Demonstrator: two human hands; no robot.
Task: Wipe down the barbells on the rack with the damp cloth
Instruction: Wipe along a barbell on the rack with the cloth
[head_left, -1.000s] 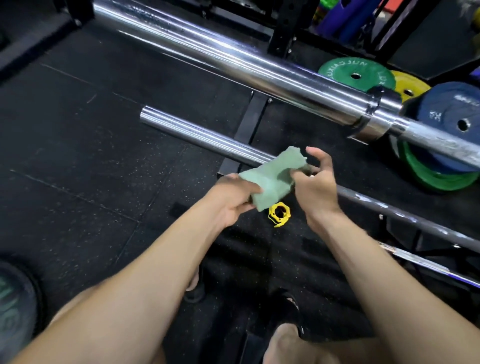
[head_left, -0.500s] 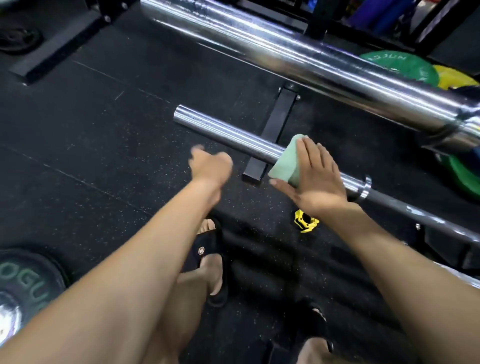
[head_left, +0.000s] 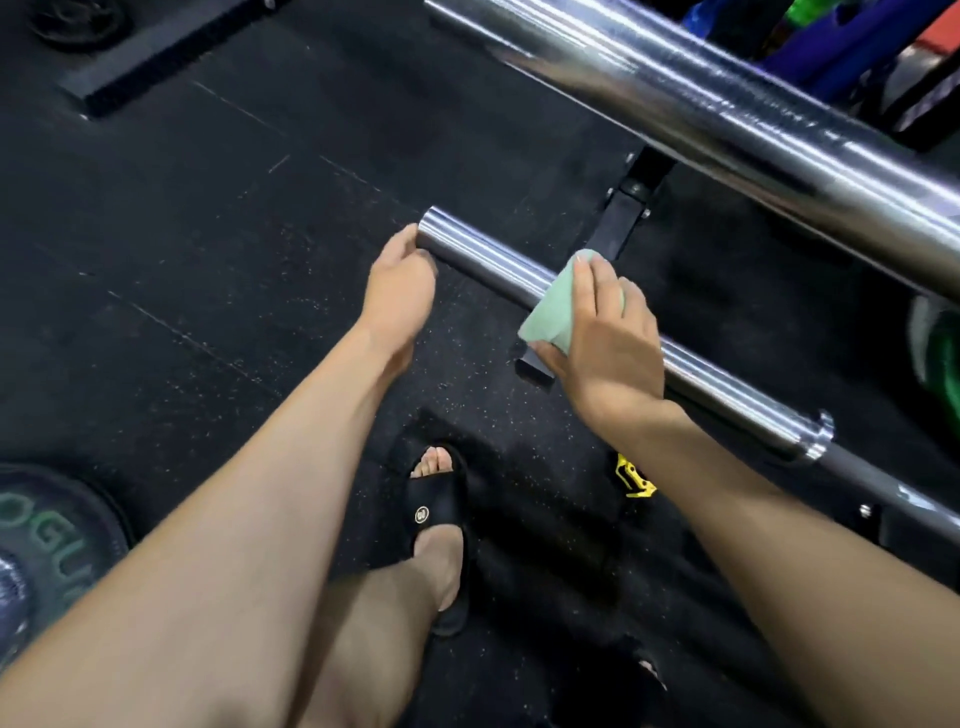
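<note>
- Pressing green damp cloth (head_left: 550, 306) onto lower barbell (head_left: 493, 260) sleeve: right hand (head_left: 605, 338), fingers fairly straight over the top, thumb under the cloth's lower edge.
- Touching that sleeve's free end: left hand (head_left: 400, 280), fingers loosely curled, gripping nothing.
- Running diagonally above, nearer the camera: upper barbell (head_left: 727, 109).

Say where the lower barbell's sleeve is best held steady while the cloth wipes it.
At its free end, coming from the open left side: the lower barbell's sleeve is smooth and round, and the left hand already touches that end, apart from the cloth under the right hand.
</note>
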